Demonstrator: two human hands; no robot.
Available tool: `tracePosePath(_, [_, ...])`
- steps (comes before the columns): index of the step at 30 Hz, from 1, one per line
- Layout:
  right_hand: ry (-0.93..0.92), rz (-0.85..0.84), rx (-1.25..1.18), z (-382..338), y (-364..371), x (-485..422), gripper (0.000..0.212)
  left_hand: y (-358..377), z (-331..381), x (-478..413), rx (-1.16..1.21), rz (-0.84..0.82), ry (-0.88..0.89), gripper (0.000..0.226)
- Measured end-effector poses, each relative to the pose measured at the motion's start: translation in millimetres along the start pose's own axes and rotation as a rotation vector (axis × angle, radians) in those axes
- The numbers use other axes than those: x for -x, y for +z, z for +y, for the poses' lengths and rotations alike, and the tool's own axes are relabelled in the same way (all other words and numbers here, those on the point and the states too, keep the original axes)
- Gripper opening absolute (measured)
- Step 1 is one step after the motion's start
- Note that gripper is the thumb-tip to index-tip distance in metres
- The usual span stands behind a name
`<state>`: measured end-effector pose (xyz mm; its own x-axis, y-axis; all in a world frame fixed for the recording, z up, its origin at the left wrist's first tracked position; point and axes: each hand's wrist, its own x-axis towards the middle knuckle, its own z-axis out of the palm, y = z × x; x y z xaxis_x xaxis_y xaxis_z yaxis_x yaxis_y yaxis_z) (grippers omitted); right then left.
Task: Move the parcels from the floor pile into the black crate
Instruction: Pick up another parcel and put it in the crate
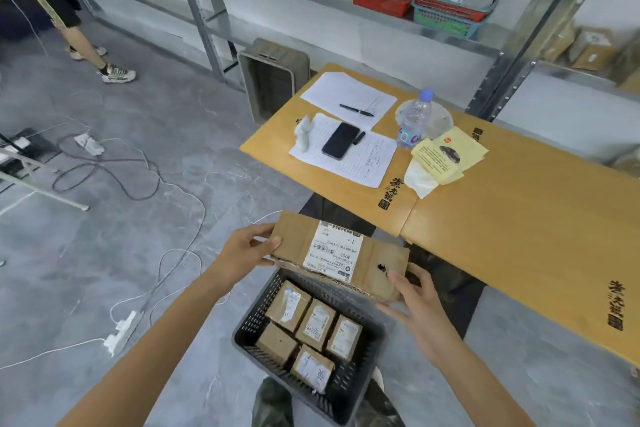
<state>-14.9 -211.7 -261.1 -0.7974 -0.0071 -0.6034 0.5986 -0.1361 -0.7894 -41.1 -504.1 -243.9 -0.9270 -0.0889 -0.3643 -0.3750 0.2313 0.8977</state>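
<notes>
I hold a long flat cardboard parcel (377, 260) with a white shipping label between both hands, above the far rim of the black crate (356, 392). My left hand (247, 248) grips its left end, thumb on top. My right hand (414, 302) holds its right end, fingers underneath and thumb against the edge. The crate stands on the floor in front of my legs. Several small brown parcels (320, 322) with white labels lie side by side on its bottom.
A cardboard-topped table (519, 218) to the right carries papers, a phone (341, 140), a pen and a water bottle (414, 120). Cables and power strips (121, 331) lie on the grey floor at left. Another person's legs (86, 52) stand far left. Metal shelving (498, 45) behind holds baskets.
</notes>
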Motion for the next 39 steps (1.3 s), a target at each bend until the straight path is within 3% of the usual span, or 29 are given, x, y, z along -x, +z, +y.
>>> tracePosePath(4, [0.108, 0.031, -0.009, 38, 42, -5, 0.050, -43, -32, -28, -0.146, -0.079, -0.040, 0.024])
tracePosePath(10, [0.321, 0.226, -0.056, 119, 83, -47, 0.031, -71, -119, -66, -0.310, -0.097, -0.100, 0.022])
tracePosePath(17, [0.519, 0.398, -0.101, 241, 105, -156, 0.054, -55, -242, -140, -0.533, -0.158, -0.080, 0.028])
tracePosePath(26, [0.601, 0.438, -0.116, 397, 135, -346, 0.052, -31, -399, -195, -0.549, -0.123, -0.115, 0.030])
tracePosePath(30, [0.558, 0.582, 0.065, 446, 142, -413, 0.048, -31, -449, -199, -0.562, -0.163, -0.106, 0.029])
tracePosePath(33, [0.615, 0.528, 0.220, 468, 141, -442, 0.052, -28, -469, -202, -0.546, -0.178, -0.136, 0.030])
tracePosePath(36, [0.718, 0.317, 0.322, 475, 139, -450, 0.052, -24, -475, -202, -0.524, -0.187, -0.164, 0.034])
tracePosePath(38, [0.759, 0.341, 0.174, 476, 138, -454, 0.041, -20, -475, -204, -0.511, -0.197, -0.168, 0.036])
tracePosePath(39, [0.739, 0.361, 0.215, 477, 134, -454, 0.039, -18, -473, -205, -0.510, -0.202, -0.163, 0.037])
